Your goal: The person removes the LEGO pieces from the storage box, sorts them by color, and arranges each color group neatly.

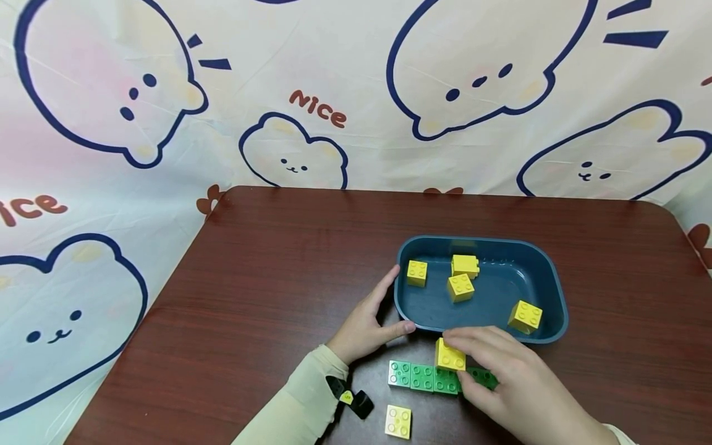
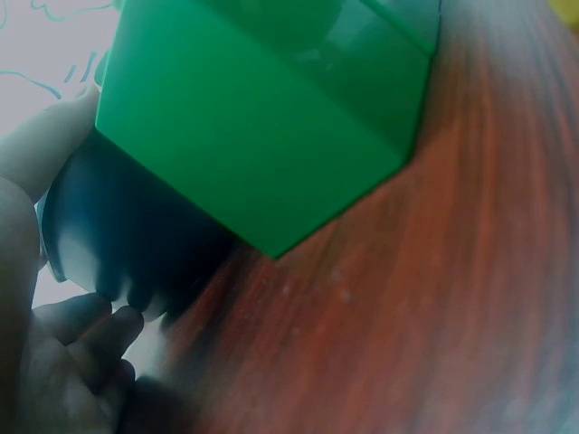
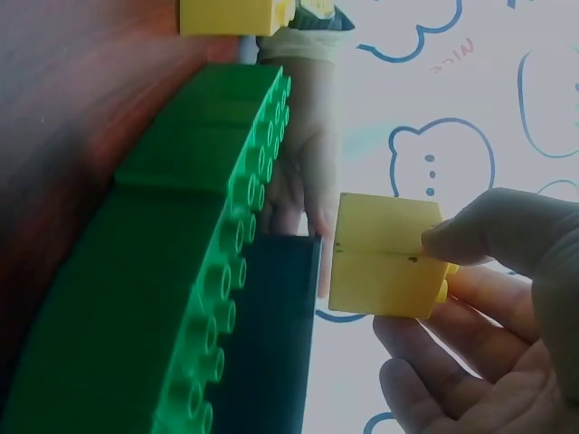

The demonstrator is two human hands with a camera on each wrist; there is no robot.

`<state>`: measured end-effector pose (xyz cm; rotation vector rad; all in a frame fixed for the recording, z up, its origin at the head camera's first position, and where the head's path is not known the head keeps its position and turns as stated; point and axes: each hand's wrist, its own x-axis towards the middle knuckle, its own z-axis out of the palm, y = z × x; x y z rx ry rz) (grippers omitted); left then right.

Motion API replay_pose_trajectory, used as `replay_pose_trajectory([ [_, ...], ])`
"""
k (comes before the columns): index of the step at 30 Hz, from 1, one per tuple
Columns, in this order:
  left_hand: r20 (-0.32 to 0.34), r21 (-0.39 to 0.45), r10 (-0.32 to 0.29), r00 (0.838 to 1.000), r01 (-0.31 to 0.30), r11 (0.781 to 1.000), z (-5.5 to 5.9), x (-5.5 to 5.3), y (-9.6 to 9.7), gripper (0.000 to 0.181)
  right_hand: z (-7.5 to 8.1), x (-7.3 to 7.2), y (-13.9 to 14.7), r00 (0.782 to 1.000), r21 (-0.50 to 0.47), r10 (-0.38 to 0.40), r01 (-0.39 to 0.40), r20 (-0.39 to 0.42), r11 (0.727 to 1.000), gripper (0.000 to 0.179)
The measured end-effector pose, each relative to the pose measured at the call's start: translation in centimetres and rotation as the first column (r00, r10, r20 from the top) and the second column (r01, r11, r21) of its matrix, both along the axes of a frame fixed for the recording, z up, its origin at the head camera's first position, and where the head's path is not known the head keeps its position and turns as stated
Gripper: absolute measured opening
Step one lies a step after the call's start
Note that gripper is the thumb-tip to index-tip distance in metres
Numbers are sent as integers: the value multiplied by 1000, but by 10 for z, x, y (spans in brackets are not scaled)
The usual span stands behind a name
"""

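Observation:
My right hand [image 1: 508,377] pinches a yellow toy brick [image 1: 449,354] between thumb and fingers, studs up, over a row of green bricks [image 1: 421,377]. In the right wrist view, the pinched brick [image 3: 384,255] shows apart from the studded green row [image 3: 172,217]. The right hand hides part of the row's right end. Spread round the near left corner of a blue tray [image 1: 481,243], my left hand [image 1: 361,330] has its thumb at the front rim and its fingers along the left side. A green brick [image 2: 262,136] fills much of the left wrist view.
Several loose yellow bricks lie inside the tray, one [image 1: 525,317] at its right. A pale yellow brick [image 1: 398,422] sits on the brown table [image 1: 278,259], nearer than the green row. A printed cloth [image 1: 311,55] hangs behind the table.

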<state>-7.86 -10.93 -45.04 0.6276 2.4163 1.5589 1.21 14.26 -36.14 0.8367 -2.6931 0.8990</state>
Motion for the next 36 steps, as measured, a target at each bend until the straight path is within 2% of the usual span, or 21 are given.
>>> replay_pose_trajectory([
  [7, 2, 2, 2, 1000, -2, 1000, 1, 1, 0, 97, -9, 5, -4, 997, -23, 65, -66, -37, 998, 57],
  [18, 2, -4, -2, 1000, 2, 1000, 2, 0, 0, 96, -24, 12, -7, 980, -81, 196, -193, 30, 978, 59],
  [24, 3, -7, 0, 1000, 0, 1000, 2, 0, 0, 96, -32, 15, -10, 965, -116, 264, -261, 11, 958, 50],
  [36, 5, -13, 5, 1000, -5, 1000, 0, 0, -1, 97, -47, 23, -14, 956, -84, 289, -285, 47, 955, 48],
])
